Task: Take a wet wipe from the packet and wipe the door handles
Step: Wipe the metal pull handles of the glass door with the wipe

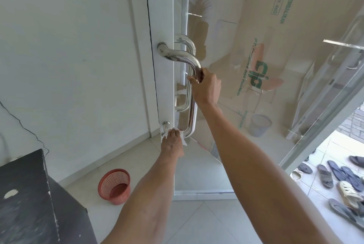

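right hand (204,84) gripping curved steel door handle (183,59) | left hand (173,141) below it, pressing white wet wipe (182,135) on the handle's base | red mesh basket (115,185) below-left, contents unclear

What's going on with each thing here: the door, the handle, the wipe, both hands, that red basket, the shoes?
Glass door: swung open.
Door handle: upright steel bar, held near its top bend.
Right hand: grip closed around the handle.
Wet wipe: crumpled, pressed against the handle's lower end.
Left hand: closed on the wipe.
Red basket: upright on the floor, looks empty.
Sandals: scattered on the floor outside.
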### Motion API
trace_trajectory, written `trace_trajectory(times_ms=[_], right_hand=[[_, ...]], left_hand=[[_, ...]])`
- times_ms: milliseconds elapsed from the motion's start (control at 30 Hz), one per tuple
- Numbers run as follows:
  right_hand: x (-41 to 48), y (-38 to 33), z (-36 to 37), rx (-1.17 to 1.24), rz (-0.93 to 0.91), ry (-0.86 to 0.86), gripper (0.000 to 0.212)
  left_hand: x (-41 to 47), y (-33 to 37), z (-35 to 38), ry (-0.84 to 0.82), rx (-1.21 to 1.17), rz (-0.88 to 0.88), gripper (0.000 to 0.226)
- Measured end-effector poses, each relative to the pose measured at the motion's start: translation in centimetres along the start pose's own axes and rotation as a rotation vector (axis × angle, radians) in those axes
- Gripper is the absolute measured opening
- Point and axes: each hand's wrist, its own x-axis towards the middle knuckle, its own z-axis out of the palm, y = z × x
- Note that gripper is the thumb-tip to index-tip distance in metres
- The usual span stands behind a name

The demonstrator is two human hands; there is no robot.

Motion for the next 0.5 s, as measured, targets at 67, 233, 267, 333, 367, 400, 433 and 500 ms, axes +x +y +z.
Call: trace_trajectory(times_ms=[67,233,267,333,367,400,433,500], right_hand=[[0.0,0.0,0.0,-0.001,0.003,-0.002,0.030],[-2.0,2.9,1.0,-0.094,0.148,-0.176,0.032],[-3.0,4.2,1.4,-0.139,0.184,-0.223,0.024],[-5.3,7.5,1.9,-0.209,0.305,-0.290,0.012],[-6.7,9.2,2.0,-0.220,0.373,-0.319,0.011],[-8.2,11.0,2.0,-0.229,0.420,-0.356,0.012],[-9.6,12.5,1.9,-0.243,0.434,-0.402,0.014],[-11.5,14.2,1.6,-0.268,0.410,-0.458,0.026]], left_hand=[[0.0,0.0,0.0,-0.003,-0.001,-0.006,0.085],[0.2,0.1,0.0,-0.012,-0.016,-0.007,0.086],[0.2,0.0,0.1,-0.006,-0.030,-0.009,0.086],[0.2,-0.1,0.3,0.015,-0.053,-0.014,0.084],[0.3,-0.1,0.4,0.008,-0.061,-0.012,0.084],[0.4,-0.2,0.4,-0.008,-0.063,-0.009,0.085],[0.5,-0.2,0.5,-0.012,-0.053,-0.006,0.086],[0.7,-0.2,0.4,0.002,-0.023,-0.002,0.088]])
